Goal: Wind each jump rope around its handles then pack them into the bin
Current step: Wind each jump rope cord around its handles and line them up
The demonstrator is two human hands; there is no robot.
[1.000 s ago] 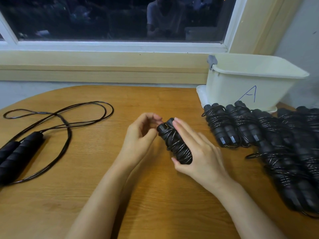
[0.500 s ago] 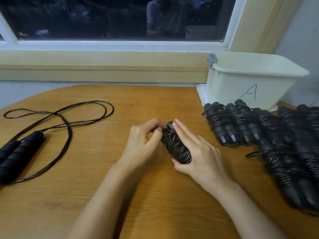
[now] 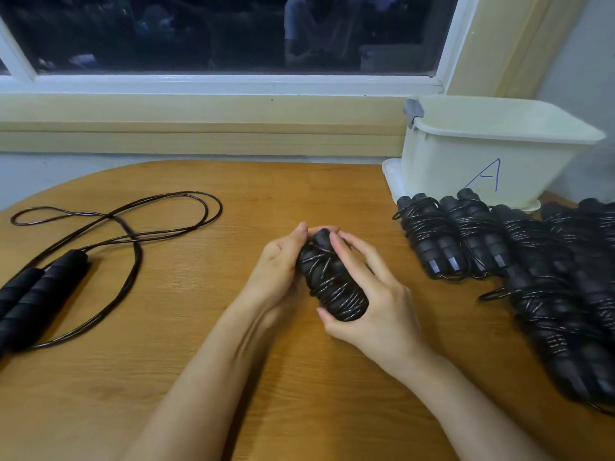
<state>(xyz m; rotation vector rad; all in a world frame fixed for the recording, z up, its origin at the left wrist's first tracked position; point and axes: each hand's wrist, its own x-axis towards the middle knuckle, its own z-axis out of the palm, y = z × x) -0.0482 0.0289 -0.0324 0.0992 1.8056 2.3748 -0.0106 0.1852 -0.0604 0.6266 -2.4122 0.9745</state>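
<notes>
Both hands are on one bundle (image 3: 332, 287) held just above mid-table (image 3: 233, 377): the right hand (image 3: 376, 304) cups its lower end, thumb under and fingers curled over the coils, while the left hand (image 3: 279, 261) grips the top end, probably tucking in the cord's tail, so winding looks all but done. The next move needs that tail locked so the coils don't spring. The bundle then joins the pile (image 3: 532, 261) beside the bin (image 3: 466, 161), and the loose rope (image 3: 133, 241) at left awaits winding.

Both hands' grip (image 3: 332, 277) on wound jump rope (image 3: 332, 287), bin (image 3: 482, 154) beside wound ropes (image 3: 532, 267)
</notes>
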